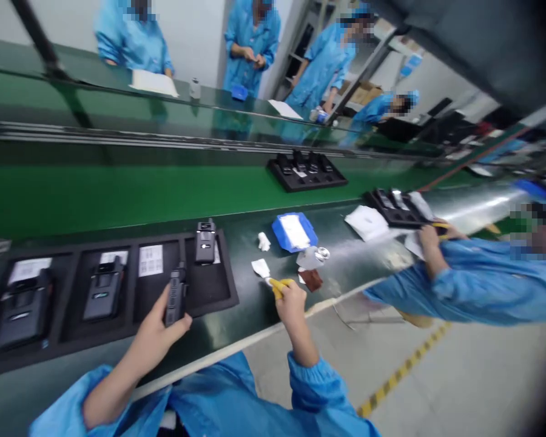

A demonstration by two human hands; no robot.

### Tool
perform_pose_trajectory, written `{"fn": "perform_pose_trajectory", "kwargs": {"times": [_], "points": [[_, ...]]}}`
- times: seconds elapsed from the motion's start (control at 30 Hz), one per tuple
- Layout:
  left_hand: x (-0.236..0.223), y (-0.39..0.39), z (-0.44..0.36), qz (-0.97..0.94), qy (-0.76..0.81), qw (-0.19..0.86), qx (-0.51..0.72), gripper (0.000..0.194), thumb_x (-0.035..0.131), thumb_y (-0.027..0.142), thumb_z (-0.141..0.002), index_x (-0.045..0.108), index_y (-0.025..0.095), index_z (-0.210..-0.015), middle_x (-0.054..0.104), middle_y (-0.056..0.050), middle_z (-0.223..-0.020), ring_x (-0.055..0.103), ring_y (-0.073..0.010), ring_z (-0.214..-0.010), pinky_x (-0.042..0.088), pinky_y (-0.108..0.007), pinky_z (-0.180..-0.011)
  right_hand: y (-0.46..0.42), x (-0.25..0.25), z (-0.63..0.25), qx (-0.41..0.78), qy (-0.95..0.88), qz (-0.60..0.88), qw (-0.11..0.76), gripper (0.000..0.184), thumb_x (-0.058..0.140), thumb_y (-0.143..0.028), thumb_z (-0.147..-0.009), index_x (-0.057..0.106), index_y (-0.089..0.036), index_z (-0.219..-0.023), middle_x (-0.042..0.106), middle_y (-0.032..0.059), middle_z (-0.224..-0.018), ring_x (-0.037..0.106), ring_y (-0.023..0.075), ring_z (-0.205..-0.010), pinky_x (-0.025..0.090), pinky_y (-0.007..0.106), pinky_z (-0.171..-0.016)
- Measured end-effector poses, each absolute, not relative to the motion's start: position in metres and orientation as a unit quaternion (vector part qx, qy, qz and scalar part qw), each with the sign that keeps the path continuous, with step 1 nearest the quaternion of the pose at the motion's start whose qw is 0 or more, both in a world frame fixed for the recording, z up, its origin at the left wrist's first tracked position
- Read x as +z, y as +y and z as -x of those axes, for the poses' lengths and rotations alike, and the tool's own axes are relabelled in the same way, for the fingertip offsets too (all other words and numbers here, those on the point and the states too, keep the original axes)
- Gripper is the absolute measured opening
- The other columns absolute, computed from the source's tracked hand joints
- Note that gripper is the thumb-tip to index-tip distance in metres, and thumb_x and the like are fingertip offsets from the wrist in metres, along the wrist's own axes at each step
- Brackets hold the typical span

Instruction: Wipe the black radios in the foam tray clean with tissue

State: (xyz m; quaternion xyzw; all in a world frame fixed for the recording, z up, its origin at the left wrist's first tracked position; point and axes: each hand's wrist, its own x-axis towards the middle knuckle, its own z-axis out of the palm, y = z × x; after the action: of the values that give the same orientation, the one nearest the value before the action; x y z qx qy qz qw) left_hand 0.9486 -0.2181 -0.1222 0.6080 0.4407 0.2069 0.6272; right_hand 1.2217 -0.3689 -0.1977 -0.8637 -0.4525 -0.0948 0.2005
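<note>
My left hand (157,332) is wrapped round a black handheld radio (176,297), holding it upright and side-on over the front of a black foam tray (230,285). Other radios lie in the tray: one (204,241) at its right end, another (104,290) left of my hand, and a third (23,309) at the far left. In my right hand (292,301) is a yellow-handled tool (279,286), closed in the fingers over the bench. A piece of white cloth (261,268) is at its tip; whether it is gripped there I cannot tell.
Beyond my right hand are a blue box of white wipes (295,232), a crumpled white wad (263,242), a small metal-topped bottle (316,257) and a brown cloth (310,280). A co-worker's arm (432,249) reaches another tray (394,209). One more tray (307,173) sits on the green belt (141,188).
</note>
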Motion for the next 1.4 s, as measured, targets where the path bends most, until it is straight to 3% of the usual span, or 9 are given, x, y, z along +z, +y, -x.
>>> {"fn": "perform_pose_trajectory", "kwargs": {"times": [0.17, 0.4, 0.53, 0.63, 0.8, 0.93, 1.03, 1.2, 1.4], "points": [[-0.117, -0.232, -0.946, -0.657, 0.434, 0.585, 0.195, 0.082, 0.067, 0.03, -0.066, 0.035, 0.013, -0.14, 0.061, -0.009, -0.108, 0.057, -0.0267, -0.104, 0.039, -0.044, -0.099, -0.333, -0.141, -1.159, -0.1, -0.598, 0.711, 0.356, 0.028, 0.05, -0.019, -0.088, 0.068, -0.027, -0.107, 0.058, 0.0038, -0.097, 0.051, 0.0149, -0.089, 0.03, 0.032, -0.083], [-0.122, -0.246, -0.942, -0.718, 0.409, 0.511, 0.236, 0.071, 0.058, 0.02, -0.064, 0.044, 0.017, -0.133, 0.052, -0.01, -0.128, 0.046, -0.0281, -0.122, 0.031, -0.045, -0.108, -0.289, -0.113, -1.091, -0.093, -0.698, 0.605, 0.372, 0.047, 0.052, -0.009, -0.077, 0.063, -0.033, -0.116, 0.059, 0.0012, -0.094, 0.048, 0.0136, -0.085, 0.021, 0.037, -0.087], [-0.126, -0.244, -0.936, -0.729, 0.42, 0.49, 0.23, 0.075, 0.058, 0.024, -0.066, 0.037, 0.014, -0.138, 0.048, -0.014, -0.134, 0.04, -0.0305, -0.129, 0.028, -0.05, -0.109, -0.298, -0.115, -1.083, -0.003, -0.719, 0.584, 0.376, 0.05, 0.05, -0.011, -0.078, 0.059, -0.035, -0.121, 0.059, 0.0001, -0.093, 0.049, 0.0123, -0.084, 0.022, 0.035, -0.086], [-0.125, -0.241, -0.936, -0.736, 0.42, 0.479, 0.23, 0.078, 0.057, 0.026, -0.067, 0.032, 0.013, -0.141, 0.049, -0.014, -0.133, 0.041, -0.0296, -0.128, 0.03, -0.049, -0.108, -0.3, -0.112, -1.086, 0.012, -0.723, 0.576, 0.381, 0.049, 0.05, -0.011, -0.079, 0.059, -0.036, -0.121, 0.059, -0.0007, -0.094, 0.05, 0.0111, -0.083, 0.022, 0.035, -0.085], [-0.117, -0.239, -0.941, -0.757, 0.414, 0.447, 0.234, 0.073, 0.056, 0.022, -0.065, 0.041, 0.016, -0.136, 0.053, -0.011, -0.126, 0.047, -0.0279, -0.121, 0.034, -0.045, -0.106, -0.293, -0.11, -1.092, -0.06, -0.672, 0.627, 0.389, 0.047, 0.05, -0.009, -0.078, 0.064, -0.035, -0.114, 0.059, 0.0004, -0.096, 0.048, 0.0126, -0.085, 0.02, 0.037, -0.088], [-0.116, -0.237, -0.942, -0.736, 0.428, 0.47, 0.234, 0.08, 0.059, 0.02, -0.063, 0.036, 0.017, -0.14, 0.051, -0.012, -0.129, 0.046, -0.0275, -0.123, 0.034, -0.044, -0.106, -0.3, -0.113, -1.09, 0.0, -0.693, 0.583, 0.423, 0.048, 0.045, -0.008, -0.078, 0.062, -0.033, -0.117, 0.059, -0.0005, -0.092, 0.051, 0.0112, -0.083, 0.023, 0.035, -0.087], [-0.119, -0.229, -0.943, -0.688, 0.442, 0.515, 0.26, 0.075, 0.064, 0.021, -0.062, 0.044, 0.017, -0.134, 0.057, -0.011, -0.121, 0.052, -0.0271, -0.114, 0.037, -0.043, -0.103, -0.314, -0.126, -1.104, 0.012, -0.668, 0.605, 0.434, 0.04, 0.042, -0.011, -0.083, 0.064, -0.029, -0.111, 0.059, 0.0004, -0.094, 0.053, 0.0114, -0.085, 0.027, 0.032, -0.085], [-0.133, -0.182, -0.951, -0.603, 0.438, 0.589, 0.312, 0.05, 0.065, 0.044, -0.07, 0.061, 0.011, -0.107, 0.067, -0.01, -0.094, 0.063, -0.0238, -0.087, 0.048, -0.039, -0.085, -0.349, -0.181, -1.173, -0.085, -0.531, 0.783, 0.313, 0.03, 0.041, -0.021, -0.083, 0.071, -0.02, -0.088, 0.061, 0.0064, -0.092, 0.054, 0.0167, -0.085, 0.029, 0.033, -0.081], [-0.16, -0.114, -0.967, -0.631, 0.469, 0.511, 0.348, 0.06, 0.049, 0.055, -0.078, 0.053, 0.011, -0.118, 0.065, -0.012, -0.106, 0.06, -0.0237, -0.096, 0.045, -0.037, -0.087, -0.386, -0.219, -1.225, -0.194, -0.422, 0.87, 0.168, 0.027, 0.043, -0.023, -0.08, 0.068, -0.02, -0.069, 0.061, 0.0103, -0.082, 0.051, 0.022, -0.08, 0.031, 0.038, -0.077]]}}
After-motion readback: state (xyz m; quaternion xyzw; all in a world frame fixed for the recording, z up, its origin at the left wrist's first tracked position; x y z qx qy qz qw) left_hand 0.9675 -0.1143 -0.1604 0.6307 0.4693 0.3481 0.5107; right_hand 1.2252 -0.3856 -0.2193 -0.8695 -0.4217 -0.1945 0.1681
